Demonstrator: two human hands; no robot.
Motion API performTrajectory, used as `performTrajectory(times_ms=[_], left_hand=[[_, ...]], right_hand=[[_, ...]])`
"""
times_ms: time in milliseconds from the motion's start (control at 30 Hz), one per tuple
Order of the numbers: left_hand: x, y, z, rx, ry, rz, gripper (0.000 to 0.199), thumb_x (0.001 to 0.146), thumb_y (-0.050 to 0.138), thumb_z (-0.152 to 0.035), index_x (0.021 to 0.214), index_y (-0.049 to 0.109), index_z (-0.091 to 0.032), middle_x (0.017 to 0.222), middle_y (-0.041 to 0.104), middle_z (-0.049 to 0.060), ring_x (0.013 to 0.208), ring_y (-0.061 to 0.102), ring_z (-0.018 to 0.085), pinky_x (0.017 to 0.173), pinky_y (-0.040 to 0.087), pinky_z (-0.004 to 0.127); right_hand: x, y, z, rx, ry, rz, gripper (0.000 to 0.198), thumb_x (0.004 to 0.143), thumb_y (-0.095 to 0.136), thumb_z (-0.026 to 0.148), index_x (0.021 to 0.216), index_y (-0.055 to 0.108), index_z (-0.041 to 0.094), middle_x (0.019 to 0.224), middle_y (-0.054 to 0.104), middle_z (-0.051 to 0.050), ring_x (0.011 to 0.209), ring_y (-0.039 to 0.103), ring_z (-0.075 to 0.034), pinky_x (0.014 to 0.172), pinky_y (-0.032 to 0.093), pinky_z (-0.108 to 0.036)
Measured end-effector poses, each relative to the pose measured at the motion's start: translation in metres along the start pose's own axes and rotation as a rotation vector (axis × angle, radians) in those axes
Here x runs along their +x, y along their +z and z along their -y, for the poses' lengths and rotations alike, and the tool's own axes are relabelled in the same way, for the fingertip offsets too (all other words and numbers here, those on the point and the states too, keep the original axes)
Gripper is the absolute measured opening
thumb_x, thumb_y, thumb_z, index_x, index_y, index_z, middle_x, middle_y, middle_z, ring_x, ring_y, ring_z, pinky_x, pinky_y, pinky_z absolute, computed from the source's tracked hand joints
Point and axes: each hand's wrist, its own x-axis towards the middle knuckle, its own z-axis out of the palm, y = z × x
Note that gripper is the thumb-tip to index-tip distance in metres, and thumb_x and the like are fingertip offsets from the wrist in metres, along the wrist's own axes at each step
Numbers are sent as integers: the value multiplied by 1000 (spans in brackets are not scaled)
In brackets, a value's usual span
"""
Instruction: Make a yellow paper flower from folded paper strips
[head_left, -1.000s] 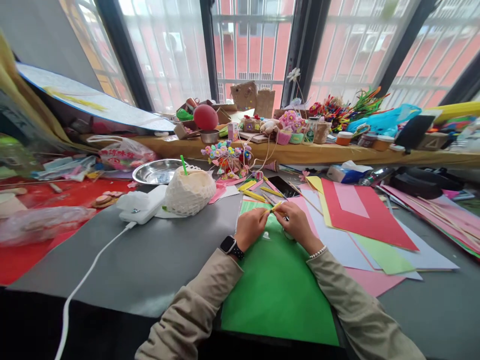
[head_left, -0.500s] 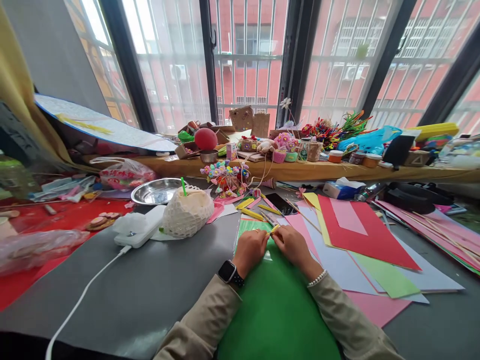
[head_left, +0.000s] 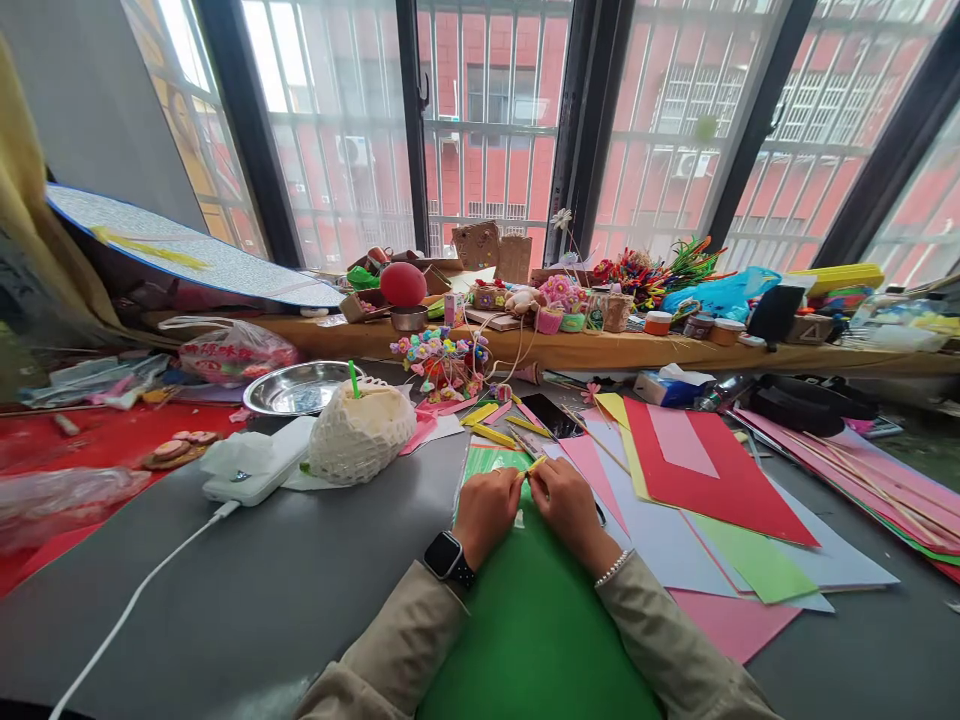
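Observation:
Above a green sheet (head_left: 540,630), my left hand (head_left: 486,510) and my right hand (head_left: 568,502) meet, fingertips pinched together on a small yellow strip (head_left: 535,465). Most of this strip is hidden by the fingers; it looks like folded paper. Just beyond the hands lie several longer yellow folded strips (head_left: 493,436). A small whitish scrap (head_left: 519,519) rests on the green sheet under my fingers. To the right of my right hand, a pink sheet (head_left: 596,480) sticks out from under other paper.
Red paper (head_left: 720,480) and white sheets lie on the right. On the left are a coconut (head_left: 361,432) in a white net, a power bank (head_left: 259,470) with a cable, and a metal plate (head_left: 296,388). A phone (head_left: 551,415) lies ahead; crafts crowd the sill behind.
The view has shifted slightly, so everything sits a little further left in it. Both hands keep pinching the yellow strip, with only slight finger movement.

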Motion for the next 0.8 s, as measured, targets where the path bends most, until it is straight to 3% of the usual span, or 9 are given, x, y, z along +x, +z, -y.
performTrajectory(times_ms=[300,533,800], left_hand=[[1,0,1,8,2,14,32,86,27,-30,83,56,-19,76,63,6,71,58,17,61,36,26],[1,0,2,-45,-26,-4,32,86,27,-30,82,56,-19,77,64,5,70,58,16,60,36,26],[2,-1,2,-80,-101,-17,32,87,27,-30,82,57,-19,77,64,4,70,58,15,58,35,24]], right_hand=[[-3,0,1,51,41,-10,15,76,44,15,64,52,19,65,57,-4,66,50,-17,58,37,-27],[-3,-3,1,97,40,30,7,74,49,16,74,55,18,76,61,-6,73,53,-20,64,43,-30],[-4,1,-2,192,2,14,19,68,52,14,87,56,17,86,61,-9,83,55,-22,72,47,-36]])
